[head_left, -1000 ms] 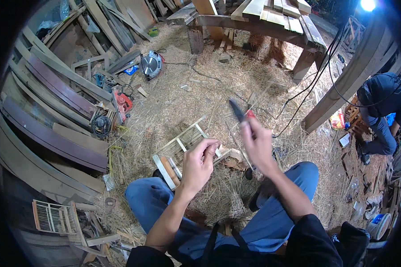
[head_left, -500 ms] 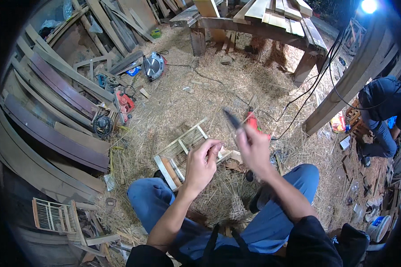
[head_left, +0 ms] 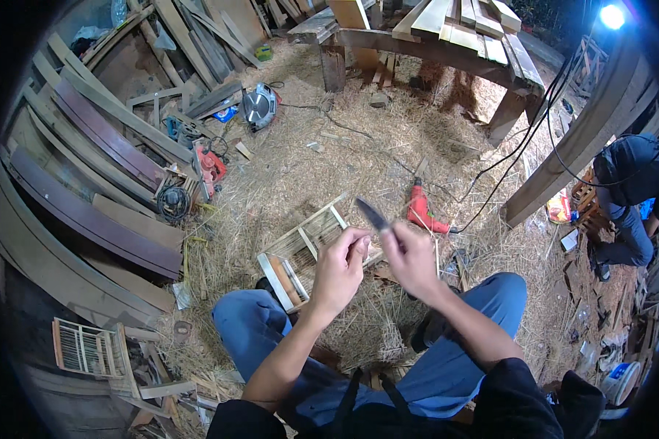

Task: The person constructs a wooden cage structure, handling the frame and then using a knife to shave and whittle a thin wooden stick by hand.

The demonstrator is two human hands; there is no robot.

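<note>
My right hand [head_left: 413,262] is closed around a knife [head_left: 371,213], whose dark blade points up and to the left. Close beside it, my left hand [head_left: 339,269] pinches thumb against fingers; whatever sits between them is too small to make out. Both hands are held above my spread knees. Below and behind them lies a light wooden frame with thin bars [head_left: 274,282] on the ground, partly hidden by my hands. A red power drill [head_left: 426,212] rests on the shavings just beyond my right hand.
Straw-like shavings [head_left: 293,175] cover the ground. A circular saw [head_left: 259,107] and a red power tool [head_left: 209,170] lie at left, near leaning boards [head_left: 88,212]. Planks top a workbench [head_left: 432,47] ahead. At right stand a wooden post [head_left: 564,154] and a crouching person [head_left: 626,197]. Another barred frame [head_left: 88,350] stands lower left.
My right hand has drawn down and left with the knife, toward my left hand. The drill now shows more fully. My left hand stays pinched, nearly in place.
</note>
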